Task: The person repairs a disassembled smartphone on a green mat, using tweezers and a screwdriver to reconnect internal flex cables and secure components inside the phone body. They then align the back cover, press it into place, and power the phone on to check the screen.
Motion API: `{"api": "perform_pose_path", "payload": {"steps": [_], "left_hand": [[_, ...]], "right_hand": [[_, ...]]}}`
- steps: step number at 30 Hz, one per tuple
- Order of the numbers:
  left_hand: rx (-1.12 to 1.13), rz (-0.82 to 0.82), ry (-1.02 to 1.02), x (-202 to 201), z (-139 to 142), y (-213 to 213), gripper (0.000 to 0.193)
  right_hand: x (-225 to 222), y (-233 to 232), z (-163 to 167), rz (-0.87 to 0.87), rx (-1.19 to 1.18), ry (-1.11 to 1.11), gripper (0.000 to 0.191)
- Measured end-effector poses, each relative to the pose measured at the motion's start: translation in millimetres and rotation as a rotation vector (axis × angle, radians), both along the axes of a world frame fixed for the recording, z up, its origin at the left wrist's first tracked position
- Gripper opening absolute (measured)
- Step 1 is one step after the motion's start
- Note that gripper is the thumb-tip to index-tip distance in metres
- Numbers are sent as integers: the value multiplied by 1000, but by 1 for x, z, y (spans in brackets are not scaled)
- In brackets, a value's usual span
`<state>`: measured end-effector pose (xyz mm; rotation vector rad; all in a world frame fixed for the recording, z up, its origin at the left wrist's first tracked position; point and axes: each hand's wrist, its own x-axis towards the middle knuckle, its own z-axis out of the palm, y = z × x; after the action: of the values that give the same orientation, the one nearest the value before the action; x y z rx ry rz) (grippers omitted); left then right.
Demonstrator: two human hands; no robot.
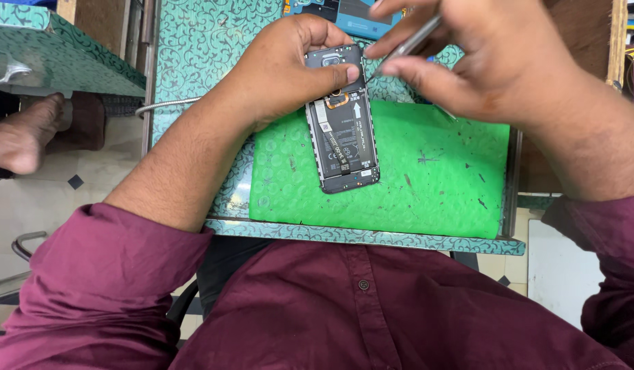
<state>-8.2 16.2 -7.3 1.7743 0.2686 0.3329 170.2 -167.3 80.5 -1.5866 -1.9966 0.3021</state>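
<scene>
Opened phone (342,130) pinned on green mat (433,178).
Left hand (289,68) clamped around its top; right hand (481,55) pinching metal tool (407,44) just above.

The left hand (289,68) covers the opened phone's (342,130) upper left corner. The right hand (488,62) hides most of the metal tool (409,42), whose tip above the phone is blurred. The top edge crops the blue box (351,17) behind the phone.

Head camera looks steeply down, close over worktable (193,41).

Teal patterned table (193,41) above pale diamond-tiled floor (50,199).
</scene>
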Motion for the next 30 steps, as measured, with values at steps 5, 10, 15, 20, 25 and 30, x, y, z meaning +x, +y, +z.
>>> {"api": "perform_pose_path", "payload": {"steps": [5,10,15,20,25,30], "left_hand": [[-46,-12,72,-1,3,1,30],[-143,-166,-12,-6,13,5,31],[-291,-229,44,-11,24,8,47],[-303,-280,27,-11,25,11,60],[-225,-314,-49,-8,16,10,61],[-83,-320,-81,-8,10,14,61]], "right_hand": [[3,-3,-3,-150,-36,134,11],[-5,1,0,-174,-104,325,16],[-8,2,-1,-160,-97,377,16],[-5,1,-8,-32,-79,355,22],[-5,-1,-13,-16,-41,273,36],[-6,2,-15,21,-20,206,33]]}}
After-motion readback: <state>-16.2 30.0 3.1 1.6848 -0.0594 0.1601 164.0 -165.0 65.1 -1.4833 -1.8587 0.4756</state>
